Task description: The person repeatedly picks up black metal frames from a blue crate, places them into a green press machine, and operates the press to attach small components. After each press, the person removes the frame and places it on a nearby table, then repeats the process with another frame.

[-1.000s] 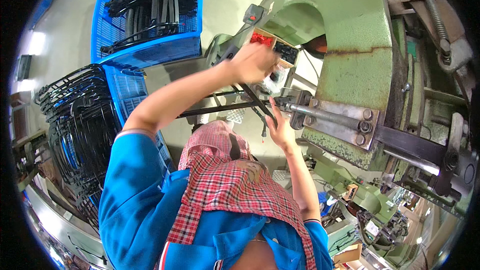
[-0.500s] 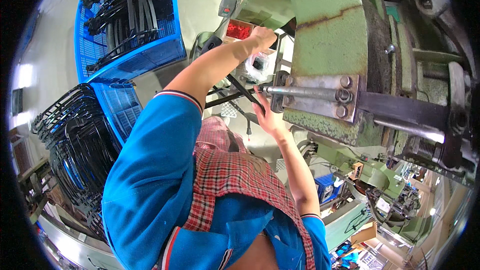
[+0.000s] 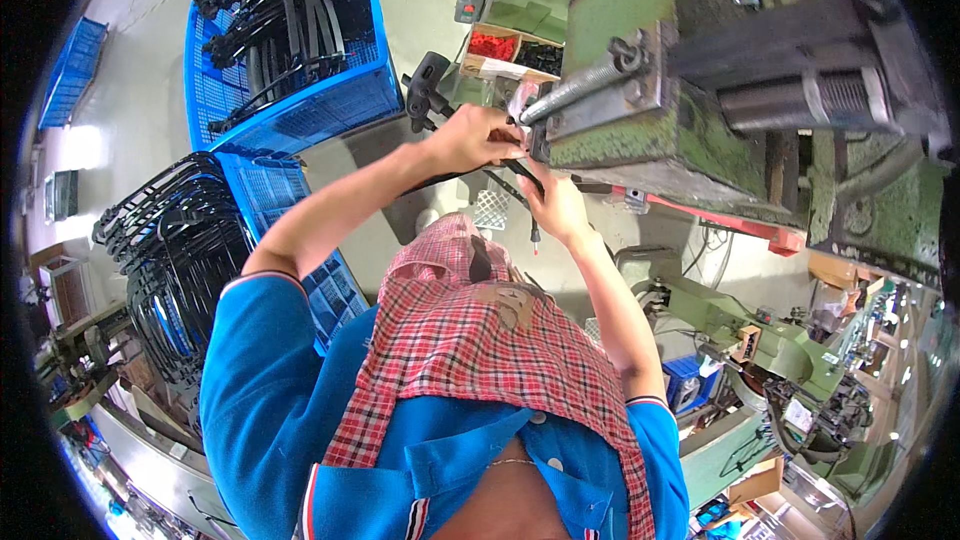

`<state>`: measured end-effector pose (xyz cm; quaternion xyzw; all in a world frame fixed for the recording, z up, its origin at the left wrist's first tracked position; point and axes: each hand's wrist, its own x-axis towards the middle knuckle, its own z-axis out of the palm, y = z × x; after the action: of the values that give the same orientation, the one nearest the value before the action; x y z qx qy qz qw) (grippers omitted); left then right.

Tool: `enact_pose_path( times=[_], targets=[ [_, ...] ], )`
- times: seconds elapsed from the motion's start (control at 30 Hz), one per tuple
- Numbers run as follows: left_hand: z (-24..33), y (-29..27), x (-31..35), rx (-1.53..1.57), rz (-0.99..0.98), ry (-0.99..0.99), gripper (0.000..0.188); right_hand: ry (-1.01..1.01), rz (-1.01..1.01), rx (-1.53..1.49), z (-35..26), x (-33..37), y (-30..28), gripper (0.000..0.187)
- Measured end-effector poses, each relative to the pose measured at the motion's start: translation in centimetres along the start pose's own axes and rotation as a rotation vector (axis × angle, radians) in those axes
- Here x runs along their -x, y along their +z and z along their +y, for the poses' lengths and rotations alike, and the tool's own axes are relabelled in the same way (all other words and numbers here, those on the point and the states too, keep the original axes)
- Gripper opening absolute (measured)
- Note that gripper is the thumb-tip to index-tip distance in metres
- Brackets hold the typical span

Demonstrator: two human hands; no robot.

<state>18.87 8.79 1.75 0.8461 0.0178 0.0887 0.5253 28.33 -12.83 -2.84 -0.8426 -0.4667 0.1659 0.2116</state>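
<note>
My left hand (image 3: 472, 136) is raised to the front of a green press machine (image 3: 620, 70), fingers pinched on the end of a thin black wire frame (image 3: 512, 172) right at the machine's steel rod and spring (image 3: 585, 88). My right hand (image 3: 556, 206) is just below it, closed on the same frame, and a black rod with a red tip (image 3: 535, 238) hangs down from under it. Both forearms reach up from my blue shirt and red checked cloth (image 3: 470, 340).
A blue crate (image 3: 330, 105) full of black wire frames stands at upper left, with a second blue crate (image 3: 270, 190) below it. More black frames (image 3: 165, 260) are piled at the left. A tray of small red parts (image 3: 495, 44) sits by the press. Another green machine (image 3: 740, 340) is at lower right.
The view has swung closer under the press. My left hand moved from beside the red parts tray to the steel rod's end; my right hand stays beneath it on the frame.
</note>
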Motion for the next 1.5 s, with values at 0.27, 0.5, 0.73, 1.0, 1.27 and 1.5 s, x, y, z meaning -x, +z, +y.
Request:
enact_pose_path(
  times=[0.27, 0.5, 0.73, 1.0, 1.27, 1.5],
  targets=[
    [3.4, 2.6, 0.6, -0.305, 0.211, -0.137, 0.032, 0.01, -0.029, -0.014, -2.1, -0.3, -1.7, 0.031],
    [-0.3, 3.0, 1.9, -0.707, 0.198, 0.105, 0.041, 0.021, -0.058, -0.033, -1.8, -0.2, -1.5, 0.048],
    [-2.2, -4.0, 3.7, -0.854, -0.141, 0.251, 0.035, 0.04, -0.077, -0.113, -1.7, 1.2, -1.8, 0.07],
    [-0.1, -3.0, 0.3, -0.967, -0.128, 0.465, 0.035, 0.072, 0.004, -0.167, 0.0, 2.6, -3.7, 0.06],
    [-1.2, -1.4, -2.1, -0.93, -0.073, 0.551, 0.037, 0.186, -0.041, -0.166, 0.9, 3.3, -4.2, 0.032],
    [-4.0, -0.2, -2.5, -0.808, -0.073, 0.505, 0.036, 0.242, -0.078, -0.147, 0.9, 3.3, -4.1, 0.04]
  ],
)
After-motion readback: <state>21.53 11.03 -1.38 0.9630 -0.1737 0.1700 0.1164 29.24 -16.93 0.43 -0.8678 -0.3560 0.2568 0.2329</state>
